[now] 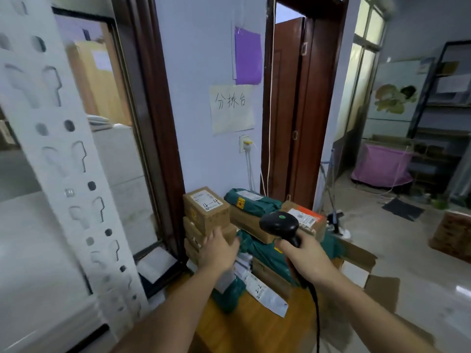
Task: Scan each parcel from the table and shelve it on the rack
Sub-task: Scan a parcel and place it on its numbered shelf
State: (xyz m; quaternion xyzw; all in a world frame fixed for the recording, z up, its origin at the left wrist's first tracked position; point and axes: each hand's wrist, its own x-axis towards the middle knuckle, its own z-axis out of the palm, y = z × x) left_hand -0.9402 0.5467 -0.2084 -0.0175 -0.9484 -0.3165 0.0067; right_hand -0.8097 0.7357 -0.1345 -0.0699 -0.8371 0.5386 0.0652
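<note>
A pile of parcels lies on the wooden table [244, 327] against the wall. At its left, a stack of brown cardboard boxes; the top box [206, 208] bears a white label marked "4-4". My left hand [218, 249] is open, fingers spread against the side of the boxes below it. My right hand [304, 253] grips a black handheld scanner [280, 222] with a green dot on top, held over green plastic mailers [251, 201] and an orange-labelled box [305, 219]. A green mailer with a white label marked "2-2" [262, 291] lies nearer me.
A white perforated rack upright [66, 154] stands close at the left, with pale shelves behind it. An open cardboard box [364, 271] sits right of the table. Beyond it lie floor, a doorway, a pink-covered cart [382, 165] and a dark shelf unit at far right.
</note>
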